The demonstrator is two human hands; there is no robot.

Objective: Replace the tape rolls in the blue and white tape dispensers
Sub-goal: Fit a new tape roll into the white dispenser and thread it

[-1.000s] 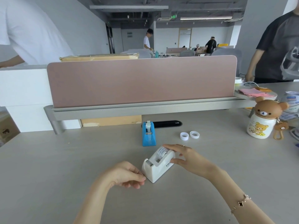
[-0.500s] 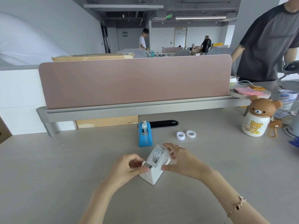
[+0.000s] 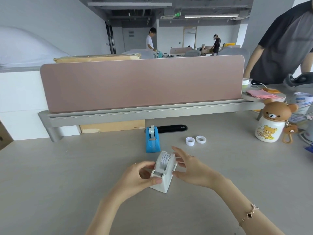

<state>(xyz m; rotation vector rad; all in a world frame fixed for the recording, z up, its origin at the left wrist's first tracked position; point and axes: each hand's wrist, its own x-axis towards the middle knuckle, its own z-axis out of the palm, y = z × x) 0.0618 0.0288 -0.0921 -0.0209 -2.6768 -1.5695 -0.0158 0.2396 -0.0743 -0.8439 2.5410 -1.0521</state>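
Note:
The white tape dispenser (image 3: pixel 166 175) stands on the desk between my hands, with a printed tape roll (image 3: pixel 164 159) seated in its top. My left hand (image 3: pixel 140 177) grips its front end by the cutter, thumb below and fingers on the side. My right hand (image 3: pixel 189 167) rests against its right side, thumb low and fingers spread near the roll. Behind it stands the blue tape dispenser (image 3: pixel 152 140) with a clear roll in it. Two loose white tape rolls (image 3: pixel 195 140) lie flat on the desk to the right of the blue one.
A pink divider panel (image 3: pixel 142 83) on a grey rail closes off the desk's far edge, with a black cable slot (image 3: pixel 172 128) below it. A bear-shaped bottle (image 3: pixel 271 123) stands at the right. A person in a dark shirt (image 3: pixel 284 44) stands at the far right.
My left hand moved from the desk onto the white dispenser's front end. Both hands turned the dispenser so that its length points away from me. The camera view shifted right.

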